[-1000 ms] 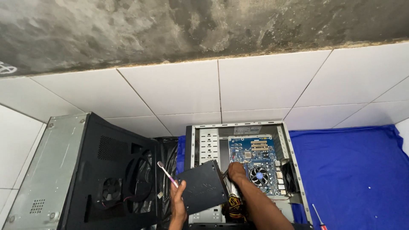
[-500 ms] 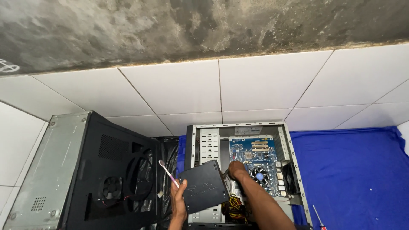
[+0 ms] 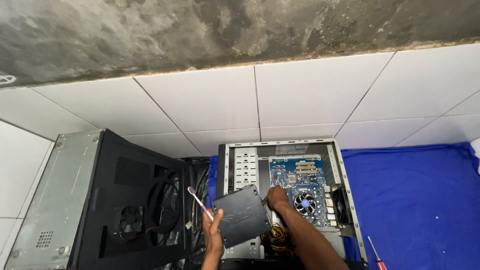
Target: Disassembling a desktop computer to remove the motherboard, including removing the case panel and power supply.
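screwdriver (image 3: 375,254) cut by bottom edge, right hand (image 3: 278,198) fingertips hidden behind black drive (image 3: 241,215)

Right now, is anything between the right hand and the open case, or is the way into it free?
Nothing visible blocks it. The right hand already reaches into the open case, beside the fan on the blue board. The black drive and toothbrush, both in the left hand, sit to its left, over the case's edge.
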